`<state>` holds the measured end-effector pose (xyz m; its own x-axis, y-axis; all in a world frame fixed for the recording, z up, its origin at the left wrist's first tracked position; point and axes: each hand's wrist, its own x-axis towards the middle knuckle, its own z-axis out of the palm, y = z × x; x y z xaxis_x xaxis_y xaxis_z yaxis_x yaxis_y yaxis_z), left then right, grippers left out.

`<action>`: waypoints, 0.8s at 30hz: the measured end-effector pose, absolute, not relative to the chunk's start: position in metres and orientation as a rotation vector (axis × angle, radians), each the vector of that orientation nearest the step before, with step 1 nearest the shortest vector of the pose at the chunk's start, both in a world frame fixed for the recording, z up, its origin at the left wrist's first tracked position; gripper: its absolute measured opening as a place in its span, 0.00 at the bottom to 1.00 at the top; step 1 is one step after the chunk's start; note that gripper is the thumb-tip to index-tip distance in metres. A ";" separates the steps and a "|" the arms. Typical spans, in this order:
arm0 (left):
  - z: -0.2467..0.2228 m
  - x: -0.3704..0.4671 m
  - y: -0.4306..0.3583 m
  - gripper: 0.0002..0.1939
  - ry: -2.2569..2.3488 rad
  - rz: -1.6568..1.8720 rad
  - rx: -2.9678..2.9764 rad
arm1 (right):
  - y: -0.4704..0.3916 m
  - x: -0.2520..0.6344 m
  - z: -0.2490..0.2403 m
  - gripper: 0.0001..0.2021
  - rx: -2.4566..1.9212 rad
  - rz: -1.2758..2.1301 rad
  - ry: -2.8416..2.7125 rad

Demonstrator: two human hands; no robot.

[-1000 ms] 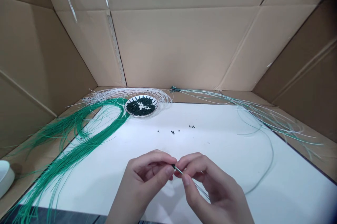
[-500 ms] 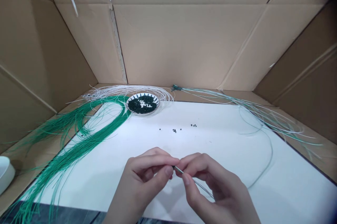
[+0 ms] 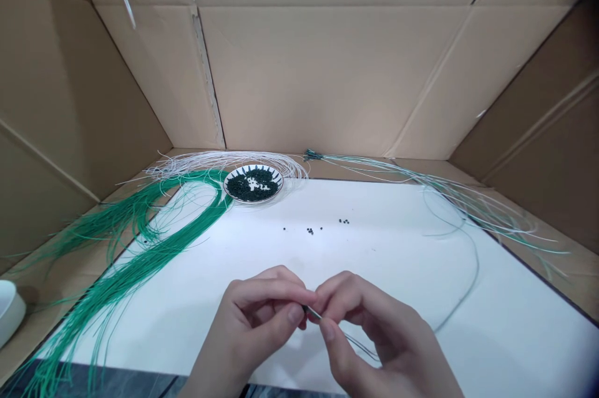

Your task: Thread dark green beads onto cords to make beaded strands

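Observation:
Near the front of the white board, my left hand (image 3: pixel 262 317) pinches a small dark bead (image 3: pixel 305 309) between thumb and forefinger. The bead sits at the end of thin pale cords (image 3: pixel 362 344). My right hand (image 3: pixel 369 329) is closed on these cords just beside it, thumb and fingertips together, and the two hands nearly touch. From under the right hand the cords trail out and one curves away over the board to the right. Fingers partly hide the bead, so its exact shape cannot be made out.
A striped bowl (image 3: pixel 253 184) of dark green beads stands at the back. Several loose beads (image 3: pixel 310 231) lie mid-board. Green cords (image 3: pixel 154 254) spread along the left, white cords (image 3: pixel 224 158) behind the bowl, a beaded bundle (image 3: pixel 374 164) back right. Cardboard walls (image 3: pixel 327 73) enclose the board (image 3: pixel 210 286).
Both hands have shifted slightly to the left and down with the bead and cords. The right fingertips have come closer to the bead. The view has tilted a little.

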<state>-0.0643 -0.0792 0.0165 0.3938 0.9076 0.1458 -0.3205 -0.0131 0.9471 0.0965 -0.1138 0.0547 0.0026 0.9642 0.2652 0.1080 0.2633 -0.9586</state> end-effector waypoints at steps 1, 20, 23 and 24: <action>0.017 -0.065 -0.080 0.06 0.626 1.081 1.210 | -0.114 0.097 0.055 0.07 -1.085 0.943 -1.399; 0.016 -0.069 -0.079 0.06 0.663 1.104 1.271 | -0.109 0.110 0.061 0.08 -1.083 1.024 -1.555; 0.015 -0.070 -0.077 0.05 0.619 1.091 1.306 | -0.110 0.108 0.061 0.07 -1.091 1.005 -1.529; 0.014 -0.070 -0.077 0.04 0.596 1.100 1.306 | -0.110 0.107 0.061 0.07 -1.090 0.996 -1.524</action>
